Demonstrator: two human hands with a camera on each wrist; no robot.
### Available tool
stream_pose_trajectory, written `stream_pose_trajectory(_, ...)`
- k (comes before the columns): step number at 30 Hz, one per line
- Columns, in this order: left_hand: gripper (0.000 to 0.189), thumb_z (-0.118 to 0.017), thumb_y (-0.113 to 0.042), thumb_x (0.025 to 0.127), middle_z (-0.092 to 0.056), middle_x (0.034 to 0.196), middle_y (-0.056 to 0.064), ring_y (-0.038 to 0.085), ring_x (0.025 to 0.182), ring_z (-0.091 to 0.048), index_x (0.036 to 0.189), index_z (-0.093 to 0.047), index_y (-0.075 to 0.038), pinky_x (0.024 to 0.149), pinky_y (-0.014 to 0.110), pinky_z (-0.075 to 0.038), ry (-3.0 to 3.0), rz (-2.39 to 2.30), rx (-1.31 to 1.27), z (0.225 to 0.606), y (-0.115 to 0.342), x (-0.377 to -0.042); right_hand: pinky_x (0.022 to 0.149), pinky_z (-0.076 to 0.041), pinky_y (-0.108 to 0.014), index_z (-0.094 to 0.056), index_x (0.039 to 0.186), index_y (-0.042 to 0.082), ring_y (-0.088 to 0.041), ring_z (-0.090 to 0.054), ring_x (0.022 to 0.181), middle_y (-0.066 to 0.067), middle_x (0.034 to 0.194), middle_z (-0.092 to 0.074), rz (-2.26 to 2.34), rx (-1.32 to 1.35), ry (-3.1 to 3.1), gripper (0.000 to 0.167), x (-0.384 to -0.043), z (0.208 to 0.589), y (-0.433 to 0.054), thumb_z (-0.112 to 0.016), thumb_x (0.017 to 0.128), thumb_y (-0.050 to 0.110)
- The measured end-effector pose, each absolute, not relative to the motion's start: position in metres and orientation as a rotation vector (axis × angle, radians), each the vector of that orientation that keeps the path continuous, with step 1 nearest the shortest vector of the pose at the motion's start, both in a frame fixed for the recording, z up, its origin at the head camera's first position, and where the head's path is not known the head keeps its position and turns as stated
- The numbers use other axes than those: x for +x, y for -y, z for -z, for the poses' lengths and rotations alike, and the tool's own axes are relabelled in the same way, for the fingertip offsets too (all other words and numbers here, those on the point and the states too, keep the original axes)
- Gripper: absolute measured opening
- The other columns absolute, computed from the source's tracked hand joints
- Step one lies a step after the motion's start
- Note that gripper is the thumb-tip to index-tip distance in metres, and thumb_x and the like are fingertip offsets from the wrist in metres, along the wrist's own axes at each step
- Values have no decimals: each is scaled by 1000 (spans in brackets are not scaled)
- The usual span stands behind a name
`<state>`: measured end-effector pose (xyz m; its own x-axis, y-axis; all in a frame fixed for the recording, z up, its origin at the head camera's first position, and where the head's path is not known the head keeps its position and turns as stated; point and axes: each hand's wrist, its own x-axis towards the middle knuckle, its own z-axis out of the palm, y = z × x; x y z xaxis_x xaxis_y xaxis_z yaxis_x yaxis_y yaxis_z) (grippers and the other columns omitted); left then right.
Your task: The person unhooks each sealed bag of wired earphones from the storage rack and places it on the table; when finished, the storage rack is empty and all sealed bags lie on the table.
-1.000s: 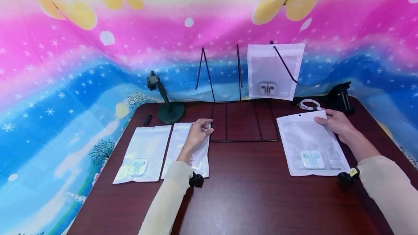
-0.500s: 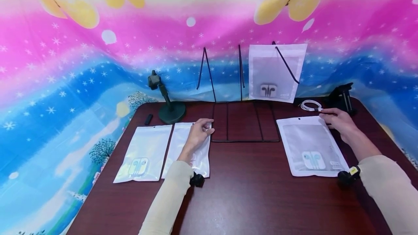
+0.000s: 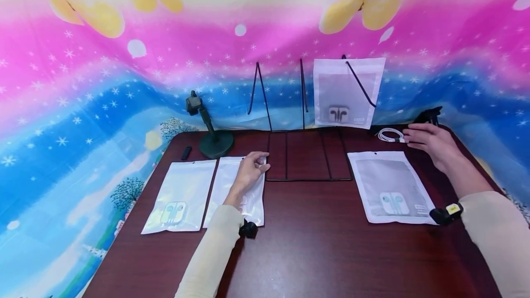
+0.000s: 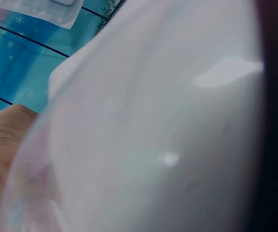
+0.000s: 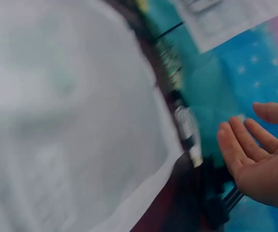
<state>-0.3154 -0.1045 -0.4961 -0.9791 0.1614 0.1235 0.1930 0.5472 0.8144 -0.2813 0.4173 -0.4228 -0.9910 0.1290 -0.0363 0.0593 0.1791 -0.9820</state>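
My left hand [image 3: 247,171] is over the top right corner of a white zip bag [image 3: 225,180], its thumb and curved fingers at that corner. In the left wrist view the glossy bag [image 4: 153,121] fills most of the picture. Another zip bag [image 3: 178,192], with boxed earphones showing through, lies to its left. On the right side of the table lies a third zip bag [image 3: 389,187], also with boxed earphones. Beyond its top right corner my right hand [image 3: 434,146] is raised with fingers extended and holds nothing. Its fingertips are beside the coiled white cable [image 3: 389,135].
A black wire rack [image 3: 308,180] stands mid-table with upright hooks; one earphone bag [image 3: 349,91] hangs on its right hook. At back left are a dark round-based stand [image 3: 216,144] and a small black stick [image 3: 186,152]. A black holder [image 3: 428,116] stands behind my right hand.
My right hand has let go of the right bag's top corner and moved up and away, its fingers straightening. The left hand has stayed at its bag.
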Motion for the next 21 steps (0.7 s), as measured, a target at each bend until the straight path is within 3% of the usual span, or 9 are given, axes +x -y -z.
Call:
stream_pose_trajectory(5, 40, -74, -11, 97, -61, 109, 6, 23, 96, -57, 137, -68, -11, 83, 31, -52, 2730, 1457, -308, 496, 104, -314, 85, -54, -14, -50, 147, 13, 0, -69, 103, 18, 114, -70, -2194, -93, 2133, 55, -285, 397, -403, -73, 98, 26)
stream_pose_trajectory(8, 41, -75, -10, 97, -61, 110, 7, 23, 96, -58, 137, -68, -11, 83, 32, -53, 2734, 1456, -310, 495, 103, -314, 89, -53, -17, -46, 153, 11, -2, -67, 108, 12, 124, -68, -2247, -45, 2052, 64, -287, 385, -394, -74, 98, 25)
stream_pose_trajectory(15, 40, -75, -9, 97, -61, 111, 8, 23, 95, -58, 136, -68, -10, 83, 31, -52, 2733, 1440, -320, 494, 103, -314, 112, -43, -26, -42, 159, 17, -16, -52, 134, -2, 153, -51, -2293, 30, 1938, 70, -299, 364, -370, -75, 97, 23)
stream_pose_trajectory(21, 40, -74, -9, 97, -61, 111, 8, 23, 96, -58, 137, -68, -10, 83, 32, -52, 2728, 1443, -319, 494, 104, -314, 114, -41, -25, -46, 157, 20, -20, -45, 141, -3, 158, -47, -2307, 44, 1867, 72, -312, 345, -351, -78, 93, 19)
